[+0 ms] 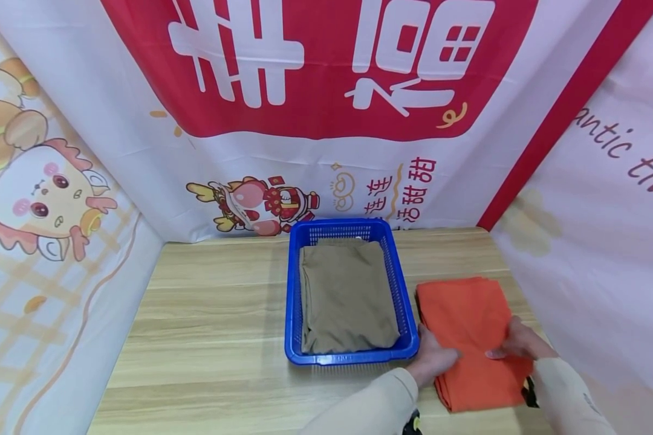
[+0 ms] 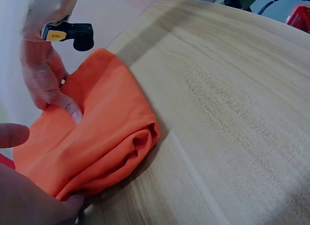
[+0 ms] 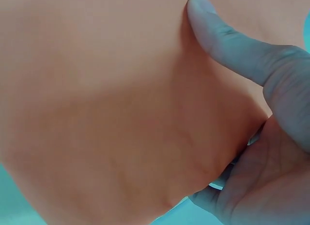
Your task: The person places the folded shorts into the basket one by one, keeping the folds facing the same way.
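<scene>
A folded orange cloth (image 1: 468, 326) lies on the table to the right of a blue plastic basket (image 1: 352, 359). My left hand (image 1: 434, 357) holds the cloth's left edge, close beside the basket. On the opposite edge, my right hand (image 1: 522, 339) grips the cloth with its thumb on top. The right wrist view shows that thumb (image 3: 232, 46) pressing the fabric, with the other fingers partly hidden under the edge. Layered, rolled folds of the orange cloth (image 2: 111, 128) show in the left wrist view. Inside the basket sits a folded olive-brown cloth (image 1: 348, 296).
The wood-grain table (image 1: 212, 326) extends left of the basket. Printed fabric walls (image 1: 337, 109) enclose the back and both sides. A red basket (image 2: 300, 18) shows beyond the table edge in the left wrist view.
</scene>
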`<state>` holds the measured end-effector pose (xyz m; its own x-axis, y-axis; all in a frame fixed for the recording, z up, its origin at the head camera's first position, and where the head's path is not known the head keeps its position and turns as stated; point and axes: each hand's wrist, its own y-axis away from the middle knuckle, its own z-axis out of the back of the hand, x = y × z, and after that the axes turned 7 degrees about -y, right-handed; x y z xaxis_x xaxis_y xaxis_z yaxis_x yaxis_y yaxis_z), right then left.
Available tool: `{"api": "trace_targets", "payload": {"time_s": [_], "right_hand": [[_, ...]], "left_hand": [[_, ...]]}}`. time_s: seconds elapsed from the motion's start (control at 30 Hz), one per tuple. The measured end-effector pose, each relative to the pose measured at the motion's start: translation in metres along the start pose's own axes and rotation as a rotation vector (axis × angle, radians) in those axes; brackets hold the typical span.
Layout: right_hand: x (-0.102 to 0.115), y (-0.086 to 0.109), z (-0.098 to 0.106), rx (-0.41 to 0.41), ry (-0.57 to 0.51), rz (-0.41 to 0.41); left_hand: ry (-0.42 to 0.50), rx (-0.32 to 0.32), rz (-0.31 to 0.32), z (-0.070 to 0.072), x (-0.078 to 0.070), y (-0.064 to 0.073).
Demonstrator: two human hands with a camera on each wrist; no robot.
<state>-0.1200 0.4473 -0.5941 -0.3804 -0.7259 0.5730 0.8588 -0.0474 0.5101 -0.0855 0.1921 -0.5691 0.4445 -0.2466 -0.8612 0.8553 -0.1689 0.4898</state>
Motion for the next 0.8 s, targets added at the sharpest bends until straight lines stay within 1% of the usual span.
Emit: {"api": "trace_targets", "payload": {"time_s": [0.07,0.17,0.2,0.3,0.4,0.5,0.6,0.7,0.8], "right_hand": [[0.0,0.0,0.0,-0.001,-0.002,0.015],[0.0,-0.001,0.002,0.0,-0.015,0.086],[0.0,-0.001,0.003,-0.001,-0.021,0.088],[-0.002,-0.001,0.005,0.014,-0.074,0.058],[-0.003,-0.002,0.009,0.027,-0.149,-0.029],[-0.001,-0.001,0.012,0.037,-0.208,-0.058],[0.0,0.0,0.015,0.038,-0.251,-0.073],[0.0,0.0,0.017,0.041,-0.285,-0.074],[-0.001,0.0,0.018,0.04,-0.286,-0.069]], "left_hand": [[0.012,-0.007,0.006,-0.001,-0.001,-0.001],[0.023,-0.026,0.019,-0.003,0.0,-0.003],[0.03,-0.034,0.024,-0.004,0.001,-0.003],[0.049,-0.038,0.054,-0.006,0.003,-0.006],[0.074,-0.025,0.094,-0.006,0.004,-0.009],[0.089,-0.01,0.121,-0.004,0.006,-0.011],[0.103,0.002,0.123,-0.003,0.007,-0.011],[0.118,0.014,0.105,-0.003,0.006,-0.009],[0.151,0.035,0.105,-0.003,0.006,-0.007]]}}
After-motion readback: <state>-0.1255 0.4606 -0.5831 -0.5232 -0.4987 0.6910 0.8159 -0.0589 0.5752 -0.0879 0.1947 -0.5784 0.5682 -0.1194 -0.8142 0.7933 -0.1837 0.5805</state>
